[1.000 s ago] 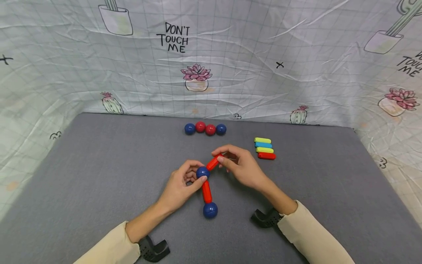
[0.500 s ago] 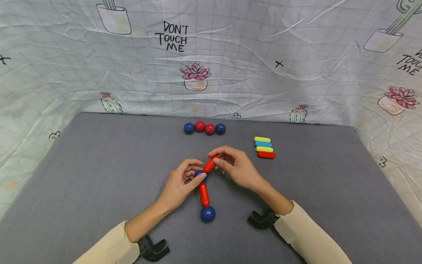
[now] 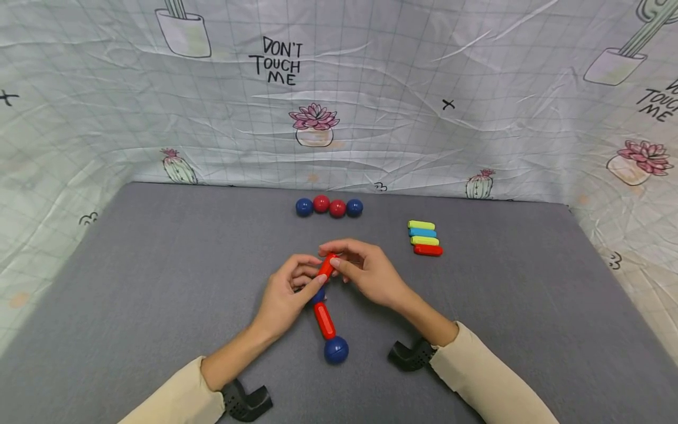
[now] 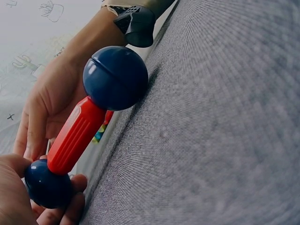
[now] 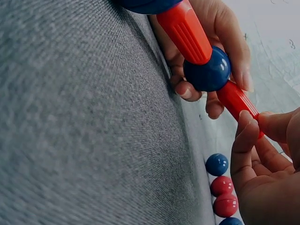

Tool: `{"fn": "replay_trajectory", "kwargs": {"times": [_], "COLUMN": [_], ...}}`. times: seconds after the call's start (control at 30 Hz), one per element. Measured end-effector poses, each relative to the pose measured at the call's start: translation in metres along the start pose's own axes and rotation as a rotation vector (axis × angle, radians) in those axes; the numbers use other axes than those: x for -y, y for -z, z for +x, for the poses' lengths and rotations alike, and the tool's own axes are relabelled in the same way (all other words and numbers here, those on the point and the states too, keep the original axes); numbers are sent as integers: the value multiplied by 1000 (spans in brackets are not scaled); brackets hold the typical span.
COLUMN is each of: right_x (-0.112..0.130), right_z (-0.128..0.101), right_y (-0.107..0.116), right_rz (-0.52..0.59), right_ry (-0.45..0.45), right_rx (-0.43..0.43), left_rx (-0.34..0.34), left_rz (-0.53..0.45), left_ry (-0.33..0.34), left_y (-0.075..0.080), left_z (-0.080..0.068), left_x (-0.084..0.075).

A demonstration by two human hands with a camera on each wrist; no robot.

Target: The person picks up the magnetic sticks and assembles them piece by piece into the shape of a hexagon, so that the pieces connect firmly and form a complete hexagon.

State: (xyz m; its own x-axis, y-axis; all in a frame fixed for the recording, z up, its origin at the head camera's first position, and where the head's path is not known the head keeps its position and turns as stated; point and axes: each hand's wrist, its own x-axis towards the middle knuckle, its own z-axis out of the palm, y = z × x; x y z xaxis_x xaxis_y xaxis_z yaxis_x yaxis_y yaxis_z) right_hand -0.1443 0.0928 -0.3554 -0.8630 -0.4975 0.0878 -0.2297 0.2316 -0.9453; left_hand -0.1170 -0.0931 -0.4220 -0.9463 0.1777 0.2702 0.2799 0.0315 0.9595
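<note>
My left hand (image 3: 283,294) grips the middle blue ball (image 5: 208,70) between thumb and fingers, partly hiding it in the head view. With thumb and fingertips, my right hand (image 3: 371,274) pinches the far end of a red rod (image 3: 326,266). That rod's other end meets the middle ball. A second red rod (image 3: 325,321) runs from this ball toward me and ends in another blue ball (image 3: 336,350). In the left wrist view, the lower red rod (image 4: 77,136) joins the near blue ball (image 4: 116,78) to the gripped one.
Behind the hands, blue and red balls (image 3: 321,204) stand in a row on the grey table (image 3: 185,253). Yellow, blue and red rods (image 3: 424,241) lie stacked side by side to the right. A patterned cloth (image 3: 381,118) closes off the back and sides.
My right hand has moved left and slightly toward me with the upper rod, which now stands steeper. The chain has swung, its near ball shifting toward me.
</note>
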Motion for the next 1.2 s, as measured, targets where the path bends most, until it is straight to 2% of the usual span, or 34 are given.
{"fn": "replay_trajectory", "kwargs": {"times": [0.17,0.4,0.6,0.73,0.83,0.97,1.03,1.2], "right_x": [-1,-18,-48,-52,-44,-49,-63,-68], "right_z": [3,20,40,50,53,58,63,66], "right_y": [5,26,52,61,61,60,60,56], "right_rz": [6,-62,-87,-127,-156,-182,-189,-205], "right_ry": [24,41,-34,-22,-32,-74,-82,-121], "right_rx": [-13,-198,-298,-317,-314,-310,-312,-312], "left_rx": [-6,-2,1,-11,-12,-4,-1,0], "left_rz": [-25,-96,-90,-83,-84,-73,-57,-44], "left_ry": [13,55,60,56,50,49,46,39], "left_y": [0,0,-2,-2,-1,0,0,-1], "left_z": [0,0,-1,-1,0,0,0,-1], "left_x": [-1,-6,-27,-33,-29,-29,-33,-32]}}
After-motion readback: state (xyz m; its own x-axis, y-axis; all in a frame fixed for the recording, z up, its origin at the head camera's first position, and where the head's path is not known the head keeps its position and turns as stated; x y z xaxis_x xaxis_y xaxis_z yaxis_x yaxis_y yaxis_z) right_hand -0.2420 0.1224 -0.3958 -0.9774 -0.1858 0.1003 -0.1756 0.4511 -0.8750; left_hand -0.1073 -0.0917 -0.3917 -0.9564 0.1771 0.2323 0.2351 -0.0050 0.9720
